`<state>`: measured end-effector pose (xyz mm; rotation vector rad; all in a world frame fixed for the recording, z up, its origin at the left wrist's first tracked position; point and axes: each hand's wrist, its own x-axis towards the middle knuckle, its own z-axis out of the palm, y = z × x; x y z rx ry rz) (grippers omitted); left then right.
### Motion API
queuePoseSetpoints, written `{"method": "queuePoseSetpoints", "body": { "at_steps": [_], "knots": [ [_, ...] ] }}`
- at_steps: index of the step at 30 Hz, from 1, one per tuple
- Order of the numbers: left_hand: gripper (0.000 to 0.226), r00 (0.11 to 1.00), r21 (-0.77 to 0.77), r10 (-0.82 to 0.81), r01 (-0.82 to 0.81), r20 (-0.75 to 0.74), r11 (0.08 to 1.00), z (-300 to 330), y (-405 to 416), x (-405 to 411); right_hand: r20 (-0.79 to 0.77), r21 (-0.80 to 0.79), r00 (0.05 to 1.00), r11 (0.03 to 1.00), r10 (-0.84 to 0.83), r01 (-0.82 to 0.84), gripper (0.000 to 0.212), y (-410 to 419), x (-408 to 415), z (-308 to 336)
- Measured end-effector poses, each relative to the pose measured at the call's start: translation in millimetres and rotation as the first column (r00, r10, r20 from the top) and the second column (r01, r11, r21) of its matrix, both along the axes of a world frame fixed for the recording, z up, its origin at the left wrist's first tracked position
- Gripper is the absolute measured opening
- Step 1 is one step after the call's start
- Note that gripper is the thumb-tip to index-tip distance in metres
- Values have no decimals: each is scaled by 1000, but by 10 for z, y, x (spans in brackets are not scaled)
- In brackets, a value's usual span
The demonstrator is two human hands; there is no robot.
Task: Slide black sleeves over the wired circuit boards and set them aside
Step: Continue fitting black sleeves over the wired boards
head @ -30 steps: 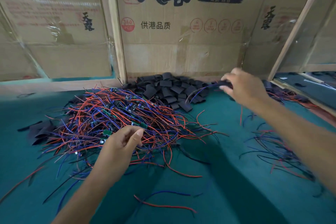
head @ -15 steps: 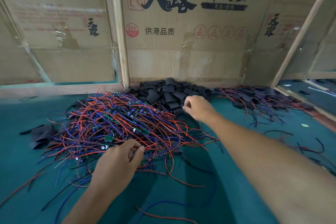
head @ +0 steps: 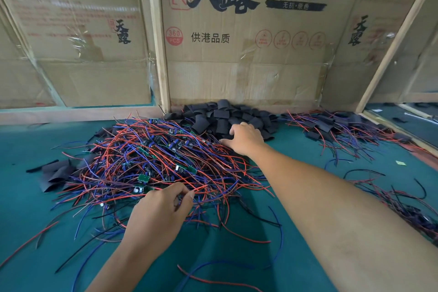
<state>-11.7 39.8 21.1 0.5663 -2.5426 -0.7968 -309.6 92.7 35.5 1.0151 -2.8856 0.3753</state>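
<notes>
We have both hands out over the green felt-covered surface point(head: 35, 197). Our left hand point(head: 161, 211) sits at the near edge of the tangled heap of red and blue wired green circuit boards point(head: 151, 161), thumb and forefinger pinched together on thin wires at the heap's fringe; which board those wires lead to we cannot tell. Our right hand point(head: 244, 137) reaches further back to the pile of short flat black sleeves point(head: 220, 116) lying against the printed brown cardboard wall point(head: 237, 54). Its fingers are spread and curved down onto the pile's near edge, and we cannot see that its grip has closed on any sleeve yet.

To the right, near the wooden post, lies a looser spread of sleeved boards with trailing wires point(head: 331, 128), which we take to be the finished ones.

We judge the boards light and rigid, but snagged: pulling one wire will likely drag neighbours along, so it seems better to lift a board by its edges or by both of its leads close to the solder end, and shake it free. The sleeves look thin, soft and flattened, probably slightly slick, so we would pinch one at its edges to pop the mouth open, then feed the wires through first and let the board follow. A few stray black sleeve pieces point(head: 57, 171) lie left of the heap.
</notes>
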Motion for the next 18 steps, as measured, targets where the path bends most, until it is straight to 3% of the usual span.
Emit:
{"method": "queuePoseSetpoints", "body": {
  "at_steps": [3,6,8,11,14,16,18],
  "knots": [
    [24,1000,-2,-3,3,-15,1000,-2,-3,-8,60,-134,998,991,-16,24,27,-27,11,47],
    [25,1000,-3,0,0,-21,1000,-1,-1,-5,1,-99,999,994,-38,38,11,45,62,82],
    [25,1000,1,-1,1,-25,1000,9,13,-10,-44,-137,992,984,-119,112,14,139,94,150],
    [23,999,-3,9,-9,-33,1000,21,11,-12,100,-419,974,879,-204,227,24,278,223,336],
    [6,993,52,-1,7,-116,999,54,45,-31,229,-606,972,773,-53,185,25,466,677,414],
    [24,985,100,12,5,-172,995,71,85,-41,160,-644,986,763,51,66,21,630,1138,330],
    [40,988,43,-1,8,-156,999,75,142,-34,101,-678,984,734,149,-42,17,768,1548,208]
  ]
}}
